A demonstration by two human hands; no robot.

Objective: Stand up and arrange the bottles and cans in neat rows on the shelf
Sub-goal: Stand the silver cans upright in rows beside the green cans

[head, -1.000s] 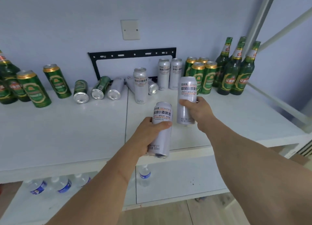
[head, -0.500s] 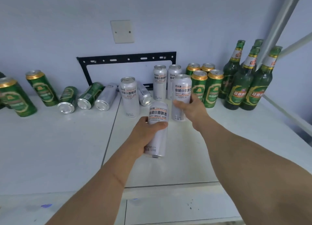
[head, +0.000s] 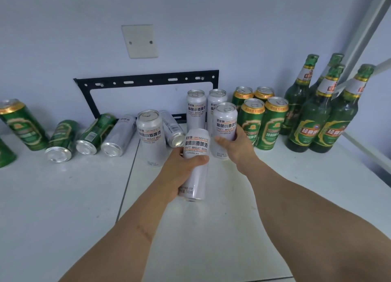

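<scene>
Cans are what I have in both hands: my left grip (head: pixel 179 171) is clamped round a silver can (head: pixel 195 163), held upright with its base off the shelf (head: pixel 63 197), and my right grip (head: pixel 237 146) is closed round a second silver can (head: pixel 224 129), also upright, low over the shelf or just touching it; I cannot tell which.

The slot that matters lies just beyond and beside my right grip. Two silver cans (head: pixel 196 108) stand against the wall behind it, and the green cans (head: pixel 264 122) stand just to its right in two short rows, with the bottles (head: pixel 317 116) further right. My right can sits in front of the back silver pair and next to the front green cans, so I judge it is nearly in its place.

The can in my left grip is nearer me, long axis vertical, and its likely spot is left of the right can. A lone silver can (head: pixel 150 135) stands just left of that gap, and four cans (head: pixel 88 137) lie on their sides further left, ends toward me, not yet stood up.
</scene>
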